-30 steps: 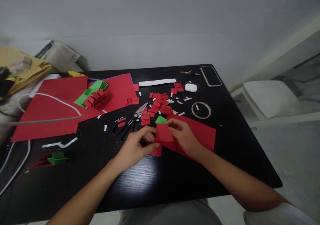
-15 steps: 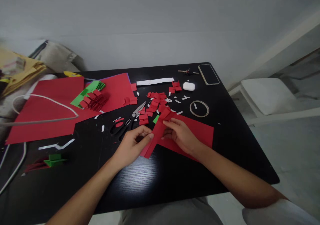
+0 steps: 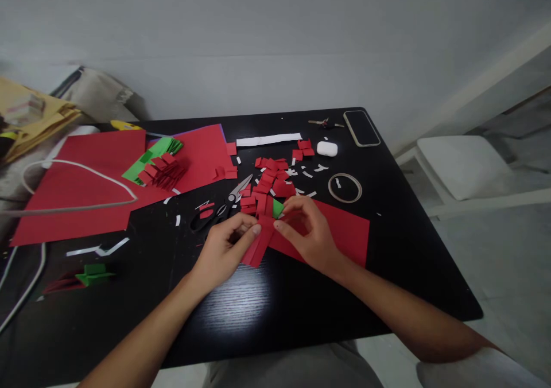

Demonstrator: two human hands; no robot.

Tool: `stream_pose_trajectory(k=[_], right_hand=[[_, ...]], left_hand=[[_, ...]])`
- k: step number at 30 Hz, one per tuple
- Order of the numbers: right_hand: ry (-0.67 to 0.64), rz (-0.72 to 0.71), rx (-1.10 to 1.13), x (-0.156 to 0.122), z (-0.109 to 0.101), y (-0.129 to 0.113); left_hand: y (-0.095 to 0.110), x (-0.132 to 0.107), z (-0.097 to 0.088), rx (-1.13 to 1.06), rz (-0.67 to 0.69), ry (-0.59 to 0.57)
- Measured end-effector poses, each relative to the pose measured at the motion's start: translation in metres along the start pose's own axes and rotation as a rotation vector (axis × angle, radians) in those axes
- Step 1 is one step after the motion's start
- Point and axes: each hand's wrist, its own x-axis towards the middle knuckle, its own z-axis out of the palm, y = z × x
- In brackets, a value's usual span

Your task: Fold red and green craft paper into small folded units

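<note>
A folded red paper strip is held tilted above the black table. My left hand is closed on its left edge, thumb on top and fingers curled behind. At the strip's right edge is my right hand, its thumb tip against the paper and its fingers bent; their tips are partly hidden. Under the right hand lies a larger red paper sheet. A small green paper piece shows behind the strip. Black-handled scissors lie open beyond my left hand, beside several small folded red paper pieces.
Large red sheets with a green-and-red folded paper stack lie left, near a white cable. A tape roll, white case, phone and white strip lie on the table.
The strip's upper end has swung left and looks more upright. My right hand has shifted from its upper part to its right edge, and more of the green piece shows.
</note>
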Motion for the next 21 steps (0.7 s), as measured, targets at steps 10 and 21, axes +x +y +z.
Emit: stream_pose_trajectory(k=[10, 21], right_hand=[[-0.149, -0.084, -0.069, -0.007, -0.002, -0.007], [-0.146, 0.312, 0.298, 0.005, -0.002, 0.002]], left_hand=[[0.008, -0.007, 0.004, 0.155, 0.211, 0.046], [0.002, -0.006, -0.002, 0.331, 0.246, 0.008]])
